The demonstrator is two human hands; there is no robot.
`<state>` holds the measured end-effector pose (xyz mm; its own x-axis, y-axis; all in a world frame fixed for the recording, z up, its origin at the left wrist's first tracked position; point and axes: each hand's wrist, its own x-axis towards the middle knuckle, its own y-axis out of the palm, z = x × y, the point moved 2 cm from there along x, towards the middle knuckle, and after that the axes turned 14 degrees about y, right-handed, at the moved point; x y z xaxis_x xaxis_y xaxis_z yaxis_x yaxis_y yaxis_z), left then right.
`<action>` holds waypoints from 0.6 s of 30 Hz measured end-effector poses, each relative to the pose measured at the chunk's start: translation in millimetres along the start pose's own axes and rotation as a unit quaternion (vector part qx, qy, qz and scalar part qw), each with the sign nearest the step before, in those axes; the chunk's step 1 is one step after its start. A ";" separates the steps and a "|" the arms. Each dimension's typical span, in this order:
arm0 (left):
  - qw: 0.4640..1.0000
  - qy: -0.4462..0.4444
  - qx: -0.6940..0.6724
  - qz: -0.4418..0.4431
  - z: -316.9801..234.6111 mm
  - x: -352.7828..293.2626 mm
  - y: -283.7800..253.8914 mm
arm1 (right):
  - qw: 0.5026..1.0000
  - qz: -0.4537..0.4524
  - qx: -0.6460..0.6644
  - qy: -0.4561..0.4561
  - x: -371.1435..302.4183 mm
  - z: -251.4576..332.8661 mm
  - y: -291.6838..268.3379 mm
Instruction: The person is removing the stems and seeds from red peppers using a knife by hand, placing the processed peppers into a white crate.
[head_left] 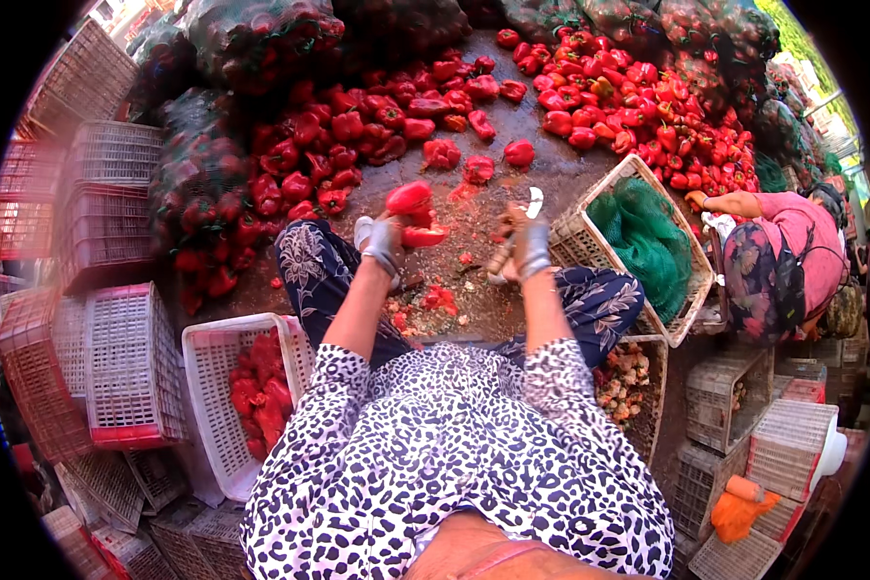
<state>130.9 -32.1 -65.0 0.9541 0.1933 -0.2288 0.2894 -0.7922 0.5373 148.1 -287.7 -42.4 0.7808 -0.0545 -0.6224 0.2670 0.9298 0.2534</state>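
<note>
My left hand, in a greyish glove, is closed round a red bell pepper that looks split, with a second red piece just below it. A short knife stands blade up from my right hand, whose gloved fingers are wrapped round its handle. Between my knees, red scraps and pale seeds litter the ground. A few whole peppers lie just beyond my hands.
Pepper heaps and full net sacks lie ahead. At my left, a white crate holds red pieces. On my right are a crate with green netting, a crate of pepper cores and a crouching person. Stacked crates line the left.
</note>
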 end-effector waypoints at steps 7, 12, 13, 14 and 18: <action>0.921 0.316 0.209 -0.097 -199.7 -53.1 -92.0 | 0.952 -0.167 -0.139 -0.215 -120.9 104.3 -76.2; 0.843 0.385 0.257 -0.274 -267.7 -142.9 -252.8 | 0.833 -0.472 -0.247 -0.150 -217.6 110.5 -222.8; 0.847 0.376 0.210 -0.313 -259.0 -159.9 -272.3 | 0.779 -0.507 -0.350 -0.119 -233.0 98.1 -258.3; 0.823 0.374 0.239 -0.355 -249.5 -175.1 -326.9 | 0.719 -0.527 -0.444 -0.086 -238.2 81.0 -299.0; 0.728 0.113 0.557 -0.384 -184.5 -236.6 -465.5 | 0.535 -0.456 -0.686 0.189 -235.8 21.9 -360.4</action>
<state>-215.3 397.7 -111.1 0.5692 0.8170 0.0919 0.6219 -0.3547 -0.6982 -119.9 -617.9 29.3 0.4398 -0.8765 -0.1958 -0.4295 -0.0138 -0.9029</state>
